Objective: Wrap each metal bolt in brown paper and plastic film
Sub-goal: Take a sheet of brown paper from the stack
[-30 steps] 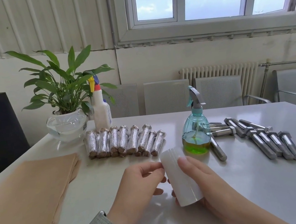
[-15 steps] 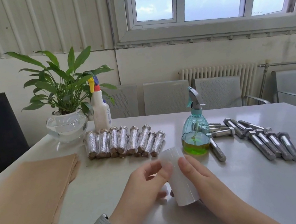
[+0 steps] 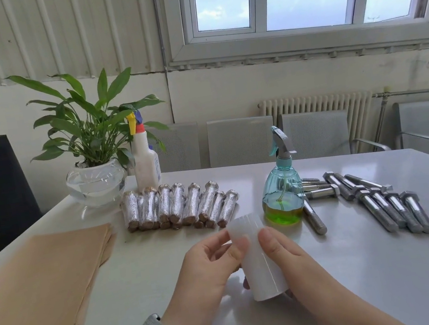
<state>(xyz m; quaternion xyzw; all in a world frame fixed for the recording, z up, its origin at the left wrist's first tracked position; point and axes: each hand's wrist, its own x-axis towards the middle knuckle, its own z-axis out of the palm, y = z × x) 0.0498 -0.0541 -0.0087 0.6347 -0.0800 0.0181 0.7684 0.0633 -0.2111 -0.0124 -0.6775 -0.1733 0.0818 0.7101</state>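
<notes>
I hold a white roll of plastic film (image 3: 257,260) above the white table (image 3: 362,265), near its front middle. My right hand (image 3: 286,260) grips the roll from the right and below. My left hand (image 3: 209,268) is against the roll's upper left side, thumb and fingertips curled onto it. A stack of brown paper sheets (image 3: 37,289) lies at the left. Several wrapped bolts (image 3: 178,209) lie in a row behind my hands. Several bare metal bolts (image 3: 380,201) lie at the right.
A teal spray bottle (image 3: 282,188) with green liquid stands just behind the roll. A potted plant in a glass bowl (image 3: 94,166) and a white spray bottle (image 3: 146,161) stand at the back left. Chairs (image 3: 241,141) line the far edge.
My left hand has closed in on the roll's upper left side, and its fingers have shifted along the roll's surface. The roll stays in my right hand.
</notes>
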